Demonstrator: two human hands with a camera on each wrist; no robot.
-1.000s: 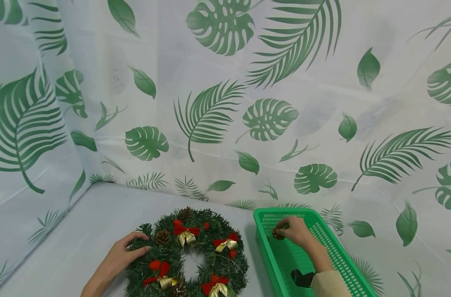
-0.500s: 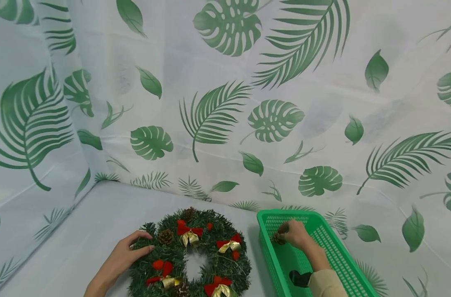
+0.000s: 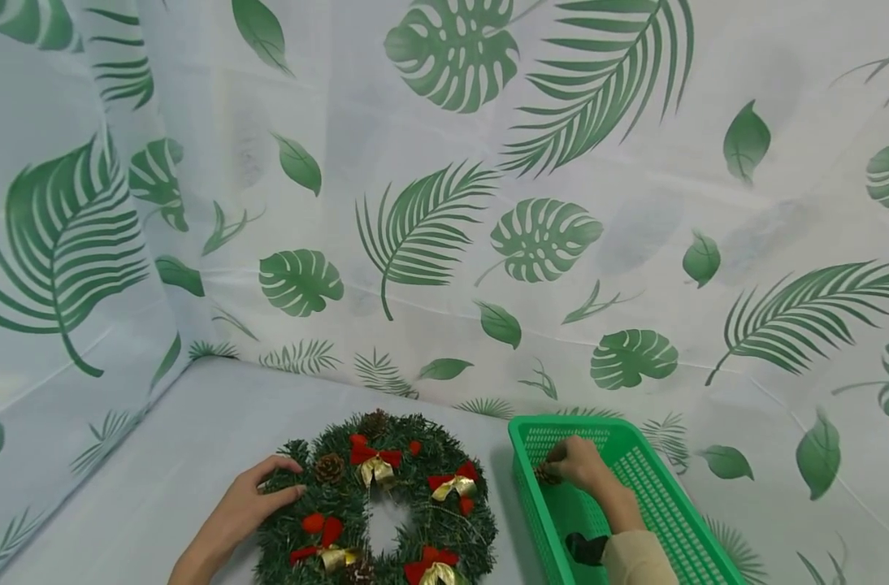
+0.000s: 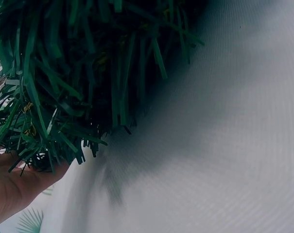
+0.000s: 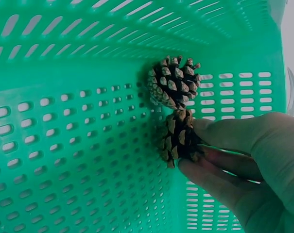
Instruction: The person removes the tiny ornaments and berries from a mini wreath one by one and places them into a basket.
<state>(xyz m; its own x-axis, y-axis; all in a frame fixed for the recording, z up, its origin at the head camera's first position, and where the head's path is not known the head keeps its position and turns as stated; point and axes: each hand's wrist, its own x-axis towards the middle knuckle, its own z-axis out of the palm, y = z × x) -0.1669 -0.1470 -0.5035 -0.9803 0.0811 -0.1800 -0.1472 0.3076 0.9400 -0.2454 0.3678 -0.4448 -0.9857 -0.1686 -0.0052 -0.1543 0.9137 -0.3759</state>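
Observation:
A green Christmas wreath (image 3: 455, 524) with red and gold bows and several pine cones lies on the white surface. My left hand (image 3: 243, 508) holds its left edge, thumb and fingers around the tinsel; in the left wrist view the green strands (image 4: 54, 97) hide most of the fingers. Inside a green plastic basket (image 3: 528, 479), my right hand (image 3: 587, 467) pinches a brown pine cone (image 5: 178, 138) between thumb and fingers. A second pine cone (image 5: 173, 82) sits right against it by the basket's perforated wall.
A black strap-like device (image 3: 587, 548) is on the right wrist, over the basket. The basket stands to the right of the wreath. Behind both hangs a white curtain (image 3: 430, 325) printed with green leaves, and it also closes off the left side.
My right hand has lowered slightly with the pine cone, deeper into the basket. The left hand stays at the wreath's edge. The whole head view has shifted a little.

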